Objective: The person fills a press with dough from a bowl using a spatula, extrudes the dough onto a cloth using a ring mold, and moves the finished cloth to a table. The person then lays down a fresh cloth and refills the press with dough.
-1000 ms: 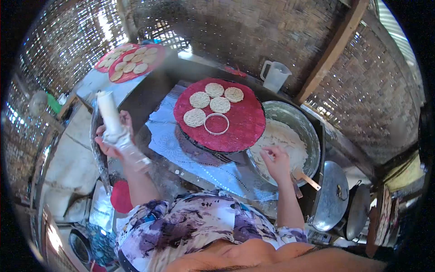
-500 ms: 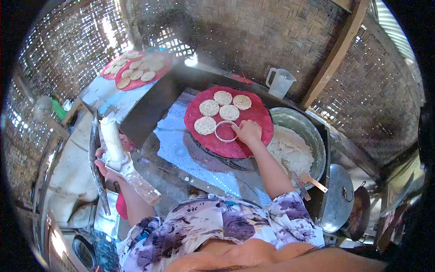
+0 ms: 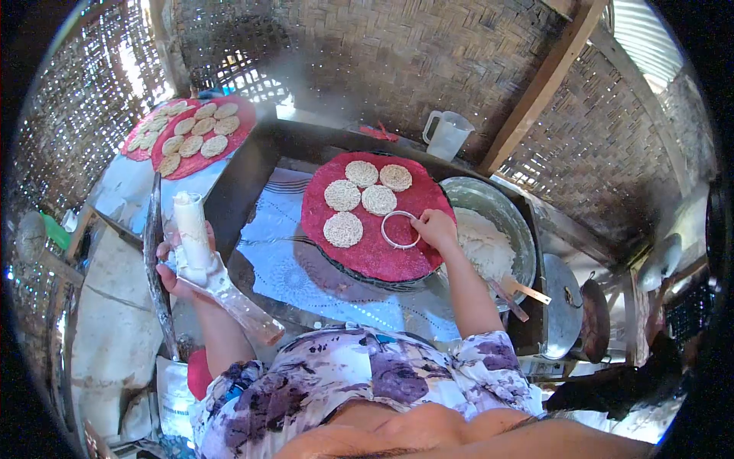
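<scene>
The rim of a thin white ring (image 3: 383,230) is pinched in the fingers of the right hand (image 3: 437,230), at the edge nearer that arm, apparently so that its middle is left uncovered. Through it, the bare surface of a round red sheet (image 3: 367,256) is seen; whether the ring is pressed flat there cannot be told. A white tube (image 3: 193,233) is grasped near upright in the fingers of the left hand (image 3: 174,281), well apart from the sheet, perhaps so that the surface is kept free. From the tube's foot a flat handle (image 3: 248,310), smeared with white, is slanted down toward the body.

Beside the ring, five pale discs (image 3: 342,229) are laid singly, roughly round and coarsely textured like matted threads; little gaps are left, probably against sticking. Beneath, a thin blue patterned cloth (image 3: 279,268) is spread. At the right, a wide metal bowl (image 3: 497,203) is kept within easy reach, partly filled with crumbly white dough (image 3: 485,245); a wooden handle (image 3: 529,291) is leaned over its edge. Behind, a translucent jug (image 3: 447,141) is stood by the woven wall (image 3: 367,61).
</scene>
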Available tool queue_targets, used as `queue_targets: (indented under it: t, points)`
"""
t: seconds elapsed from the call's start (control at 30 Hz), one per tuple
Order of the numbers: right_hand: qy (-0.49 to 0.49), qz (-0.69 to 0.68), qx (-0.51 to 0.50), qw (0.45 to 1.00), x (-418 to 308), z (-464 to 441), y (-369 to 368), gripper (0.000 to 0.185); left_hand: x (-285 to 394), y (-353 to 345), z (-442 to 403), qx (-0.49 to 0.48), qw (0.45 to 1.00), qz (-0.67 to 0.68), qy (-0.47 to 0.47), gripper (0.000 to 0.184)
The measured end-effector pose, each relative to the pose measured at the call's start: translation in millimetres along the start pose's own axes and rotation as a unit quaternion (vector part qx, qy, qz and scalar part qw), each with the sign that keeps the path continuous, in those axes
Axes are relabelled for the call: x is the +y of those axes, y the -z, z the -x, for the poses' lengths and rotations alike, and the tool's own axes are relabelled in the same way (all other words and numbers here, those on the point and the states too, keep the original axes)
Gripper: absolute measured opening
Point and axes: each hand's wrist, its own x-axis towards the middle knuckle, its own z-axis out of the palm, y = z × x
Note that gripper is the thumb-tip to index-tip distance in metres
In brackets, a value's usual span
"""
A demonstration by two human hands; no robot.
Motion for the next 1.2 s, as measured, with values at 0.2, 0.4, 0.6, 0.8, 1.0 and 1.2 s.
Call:
queue_targets:
  t: [0.2, 0.4, 0.6, 0.8, 1.0, 1.2]
  points:
    - [-0.018, 0.003, 0.029, 0.999, -1.4, -1.3, -3.1, 0.033, -16.2, 16.0, -22.0, -0.004, 1.0, 0.014, 0.014, 0.024]
    - [-0.02, -0.019, 0.051, 0.998, -1.1, 2.0, -1.2, 0.035, -33.6, 17.4, -32.6, -0.058, 0.993, 0.089, 0.051, 0.02]
    - [-0.012, -0.056, 0.263, 0.963, 31.9, 13.4, 17.0, 0.036, -39.9, 18.5, -41.4, -0.061, 0.992, 0.089, 0.063, 0.021]
    - [-0.216, -0.404, 0.017, 0.889, 95.1, 19.8, -9.3, 0.029, -53.8, 24.1, -49.9, -0.076, 0.992, 0.068, 0.073, 0.022]
    - [-0.179, -0.512, -0.023, 0.84, 81.4, 47.3, -13.3, 0.024, -79.4, 24.9, -61.2, -0.104, 0.988, 0.067, 0.089, 0.022]
    - [-0.245, -0.663, -0.073, 0.704, 37.2, 110.3, -32.0, 0.027, -87.8, 27.7, -56.4, -0.069, 0.988, 0.102, 0.095, 0.021]
